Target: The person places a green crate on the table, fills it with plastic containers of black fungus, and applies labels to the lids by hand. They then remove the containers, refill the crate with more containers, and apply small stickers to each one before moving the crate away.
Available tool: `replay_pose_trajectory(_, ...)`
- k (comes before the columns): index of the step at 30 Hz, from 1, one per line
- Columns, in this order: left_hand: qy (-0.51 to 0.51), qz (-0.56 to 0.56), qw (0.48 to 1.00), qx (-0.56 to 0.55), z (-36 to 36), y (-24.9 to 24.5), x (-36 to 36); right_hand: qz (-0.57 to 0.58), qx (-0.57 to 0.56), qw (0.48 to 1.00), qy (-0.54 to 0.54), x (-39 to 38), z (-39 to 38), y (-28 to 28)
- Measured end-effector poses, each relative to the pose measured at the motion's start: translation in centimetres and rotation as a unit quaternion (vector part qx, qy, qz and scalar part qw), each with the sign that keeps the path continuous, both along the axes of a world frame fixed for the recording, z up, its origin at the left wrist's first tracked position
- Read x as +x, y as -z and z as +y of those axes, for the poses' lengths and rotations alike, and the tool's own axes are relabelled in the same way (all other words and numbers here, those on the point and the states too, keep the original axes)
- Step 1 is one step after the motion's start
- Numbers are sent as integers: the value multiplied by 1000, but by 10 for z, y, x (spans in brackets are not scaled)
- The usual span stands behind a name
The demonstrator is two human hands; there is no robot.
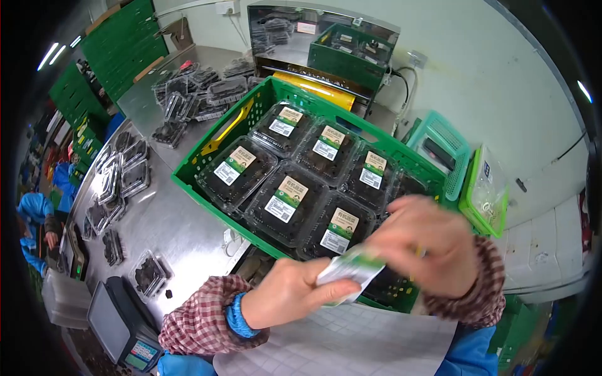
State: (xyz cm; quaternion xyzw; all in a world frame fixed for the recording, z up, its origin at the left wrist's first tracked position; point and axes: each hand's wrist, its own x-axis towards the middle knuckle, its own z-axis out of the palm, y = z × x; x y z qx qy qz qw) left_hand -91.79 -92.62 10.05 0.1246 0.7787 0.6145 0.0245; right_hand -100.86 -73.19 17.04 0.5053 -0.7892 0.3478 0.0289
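My left hand (291,291), in a checked sleeve with a blue cuff, grips a stack of green and white labels (351,274) between thumb and fingers. Over the right end of the stack is my right hand (426,244), blurred by motion, its fingers bent and their tips not clear. Both hands are at the near right edge of a green crate (219,212). Inside the crate lie several clear plastic boxes with dark contents, most bearing a label, such as the box (276,210) near the front.
More clear boxes (227,91) are piled on the metal table (166,216). A scale (119,319) stands at the lower left. Behind the crate is a wrapping machine with a yellow roll (316,91); teal and green baskets (450,135) stand right. A co-worker's blue sleeve (34,205) shows far left.
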Motion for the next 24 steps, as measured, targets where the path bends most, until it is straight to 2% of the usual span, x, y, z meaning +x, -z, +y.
replay_pose_trajectory(1,37,-64,997,-38,-1,10,4,-115,-47,988,93,-6,15,-3)
replay_pose_trajectory(2,40,-99,993,-40,-5,24,10,-226,-93,952,184,-13,32,-6)
replay_pose_trajectory(4,-40,-196,972,121,-14,44,16,-319,-101,929,162,-41,70,20)
replay_pose_trajectory(5,-31,-158,968,193,-22,37,7,-385,11,909,161,-48,83,41)
replay_pose_trajectory(6,-36,-95,979,178,-31,27,-1,-443,122,875,155,-52,91,67)
replay_pose_trajectory(7,-38,-177,945,273,-34,2,1,-397,165,891,146,-50,95,108)
replay_pose_trajectory(8,-24,-107,947,301,-36,-3,-2,-347,206,905,136,-44,100,147)
replay_pose_trajectory(10,-50,-9,990,129,-42,1,-1,-343,208,899,175,-29,104,192)
replay_pose_trajectory(11,-54,-9,990,130,-44,1,0,-342,211,900,171,-25,97,186)
replay_pose_trajectory(12,-8,-41,989,143,-45,1,0,-193,226,927,228,-14,86,171)
replay_pose_trajectory(13,41,-73,985,154,-46,1,1,-40,232,930,281,-4,78,156)
replay_pose_trajectory(15,3,-85,977,194,-29,-8,4,19,160,940,301,-5,66,126)
replay_pose_trajectory(16,-35,-97,966,235,-19,-11,4,-136,58,958,246,-3,58,105)
replay_pose_trajectory(17,-77,-50,988,126,-12,-7,3,-285,-47,940,181,1,47,84)
replay_pose_trajectory(18,-57,20,998,11,-10,-14,-1,-300,-92,945,91,6,37,67)
replay_pose_trajectory(20,-1,123,989,-77,-2,-11,-5,-215,-25,975,-57,18,8,35)
replay_pose_trajectory(21,0,123,987,-106,2,-4,-4,-214,-27,975,-57,14,9,31)
replay_pose_trajectory(22,25,63,992,-107,1,8,-1,-50,16,997,-48,7,13,27)
replay_pose_trajectory(23,38,23,994,-99,-1,23,3,114,58,991,-39,-3,20,23)
replay_pose_trajectory(24,51,-18,995,-89,-6,37,10,-57,24,994,86,-20,41,19)
